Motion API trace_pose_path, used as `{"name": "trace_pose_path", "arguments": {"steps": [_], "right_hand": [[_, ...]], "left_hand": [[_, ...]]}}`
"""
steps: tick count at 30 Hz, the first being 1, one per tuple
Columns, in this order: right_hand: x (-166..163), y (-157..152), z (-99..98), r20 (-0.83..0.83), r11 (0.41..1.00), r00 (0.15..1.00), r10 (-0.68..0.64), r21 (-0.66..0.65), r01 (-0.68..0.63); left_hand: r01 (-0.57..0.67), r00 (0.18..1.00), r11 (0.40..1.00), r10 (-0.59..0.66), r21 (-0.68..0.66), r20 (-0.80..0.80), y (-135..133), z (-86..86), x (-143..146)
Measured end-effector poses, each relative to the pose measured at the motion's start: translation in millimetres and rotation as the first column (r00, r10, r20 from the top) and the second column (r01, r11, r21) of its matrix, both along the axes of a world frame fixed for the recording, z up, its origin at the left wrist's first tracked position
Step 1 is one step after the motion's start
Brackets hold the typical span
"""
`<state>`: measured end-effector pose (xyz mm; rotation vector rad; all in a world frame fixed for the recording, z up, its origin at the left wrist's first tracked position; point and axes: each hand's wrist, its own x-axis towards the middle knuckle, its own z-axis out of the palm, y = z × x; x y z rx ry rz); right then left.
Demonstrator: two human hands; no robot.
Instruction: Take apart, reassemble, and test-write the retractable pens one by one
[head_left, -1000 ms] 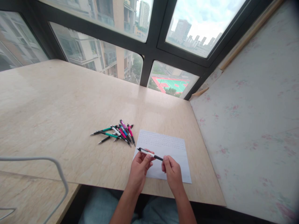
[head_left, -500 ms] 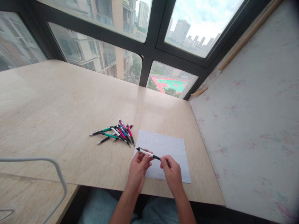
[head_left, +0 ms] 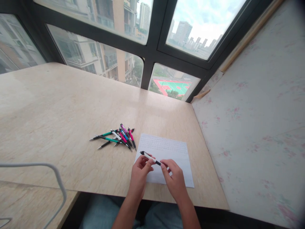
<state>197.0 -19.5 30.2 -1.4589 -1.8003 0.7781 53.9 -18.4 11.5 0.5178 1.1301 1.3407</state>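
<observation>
A white and black click pen [head_left: 148,156] is held over the sheet of paper, its clip end pointing up and to the left. My left hand [head_left: 140,173] pinches the white barrel between thumb and fingers. With thumb and forefinger, my right hand [head_left: 174,176] grips the black front end, whose tip is hidden by the fingers. Beneath both hands lies the white paper [head_left: 171,148], with several lines of handwriting across its upper part. Left of the paper is a loose pile of pens [head_left: 119,136] in green, white, pink, blue, purple and black.
The pens and paper rest on a beige marble-patterned ledge [head_left: 71,105]. A grey-white curved cable or tube [head_left: 58,175] crosses the lower left. Dark-framed windows [head_left: 149,49] stand behind, and a floral-papered wall [head_left: 250,127] rises on the right.
My right thumb and forefinger have shifted left along the pen's black end, covering more of it. The pen tilts slightly more steeply. The pile and paper have stayed in place.
</observation>
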Motion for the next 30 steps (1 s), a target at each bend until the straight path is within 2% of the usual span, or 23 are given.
{"name": "trace_pose_path", "arguments": {"steps": [4,8,11,14,16,19,25,30], "right_hand": [[-7,-1,4.7,0.056,0.996,0.998,0.038,0.075,-0.042],[-12,-5,6.8,0.03,0.999,0.999,0.042,0.014,-0.042],[-6,-5,2.5,-0.127,0.998,0.992,-0.013,-0.069,0.004],[6,-2,-5.7,-0.402,0.983,0.9,-0.169,-0.141,0.121],[15,1,-9.6,-0.547,0.967,0.799,-0.25,-0.178,0.181],[25,3,-9.6,-0.653,0.95,0.691,-0.311,-0.221,0.22],[30,2,-5.4,-0.711,0.929,0.599,-0.37,-0.286,0.234],[28,5,-8.1,-0.754,0.901,0.497,-0.43,-0.321,0.292]], "left_hand": [[0.02,0.988,0.997,-0.008,0.077,-0.153,0,-0.8,5],[0.073,0.967,0.986,-0.033,0.152,-0.253,-3,-4.8,9],[0.106,0.942,0.98,-0.046,0.165,-0.332,-5,-5.3,8],[0.146,0.89,0.971,-0.046,0.188,-0.454,-5,-2.0,4],[0.18,0.825,0.962,-0.033,0.206,-0.564,-5,0.1,0],[0.217,0.71,0.948,0.011,0.233,-0.704,-2,-0.6,-10],[0.35,0.482,0.901,0.061,0.256,-0.874,5,-6.9,-41],[0.599,0.236,0.78,0.045,0.181,-0.971,8,-2.1,-65]]}}
